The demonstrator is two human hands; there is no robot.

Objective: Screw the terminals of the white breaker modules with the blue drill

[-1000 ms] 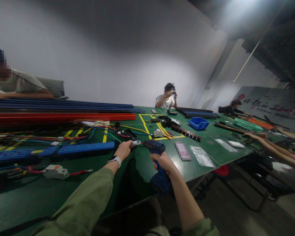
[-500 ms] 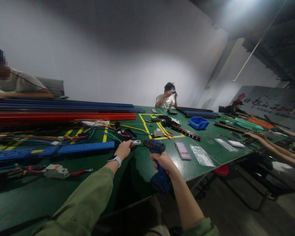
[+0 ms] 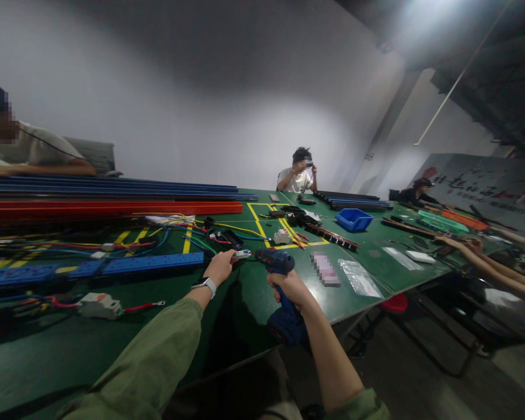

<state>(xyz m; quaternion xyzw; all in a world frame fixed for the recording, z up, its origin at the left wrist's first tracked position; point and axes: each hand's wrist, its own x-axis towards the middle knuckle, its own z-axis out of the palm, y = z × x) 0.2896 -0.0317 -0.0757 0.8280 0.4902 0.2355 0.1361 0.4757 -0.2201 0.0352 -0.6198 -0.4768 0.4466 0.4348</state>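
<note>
My right hand (image 3: 292, 289) is wrapped round the grip of a blue cordless drill (image 3: 280, 261), its nose pointing left. Between the fingers of my left hand (image 3: 220, 266) is a small white and blue part (image 3: 242, 254), whose exact kind I cannot make out. The drill's tip reaches close to that part; whether they touch is unclear. Just beyond my left hand lie a black housing (image 3: 233, 238) and coloured wires (image 3: 201, 242). A white circuit breaker (image 3: 282, 236) stands behind the drill.
Blue socket strips (image 3: 153, 263) and another breaker with leads (image 3: 100, 305) lie on the left of the green table (image 3: 245, 309). Red rails (image 3: 192, 208) run behind them. A blue bin (image 3: 354, 219), a phone (image 3: 326, 269) and a plastic bag (image 3: 360, 277) are rightward. Several people sit around.
</note>
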